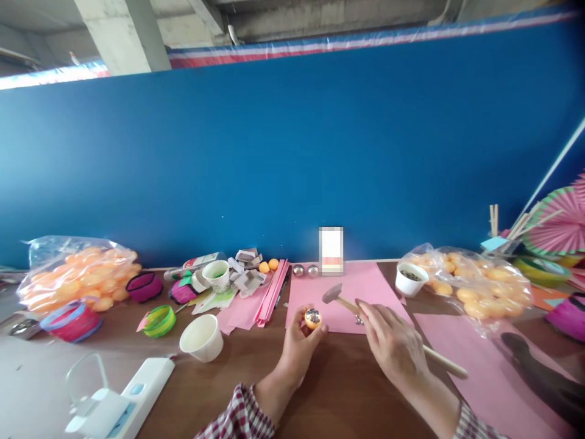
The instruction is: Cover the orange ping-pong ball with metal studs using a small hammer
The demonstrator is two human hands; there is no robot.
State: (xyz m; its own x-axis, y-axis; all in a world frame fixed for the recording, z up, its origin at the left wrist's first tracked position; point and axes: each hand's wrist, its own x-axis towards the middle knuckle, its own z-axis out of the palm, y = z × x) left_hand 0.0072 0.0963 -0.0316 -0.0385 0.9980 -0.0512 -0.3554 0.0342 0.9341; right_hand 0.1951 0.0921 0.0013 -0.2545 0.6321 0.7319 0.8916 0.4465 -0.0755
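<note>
My left hand (299, 341) is closed on a small orange ball half (313, 318) with a shiny metal piece set in it, held just above the brown table. My right hand (393, 341) grips the wooden handle of a small hammer (336, 297). The hammer's grey head hangs over a pink paper sheet (365, 283), a little right of the orange piece and apart from it. Something small and metallic shows at my right fingertips, too small to name.
Bags of orange balls lie at the left (77, 277) and right (475, 283). White cups (202, 337) (411, 278) (216, 275), two metal balls (305, 270), pink paper strips (272, 292), coloured rings (159, 321), a white device (123, 396) and paper fans (560, 222) crowd the table before a blue wall.
</note>
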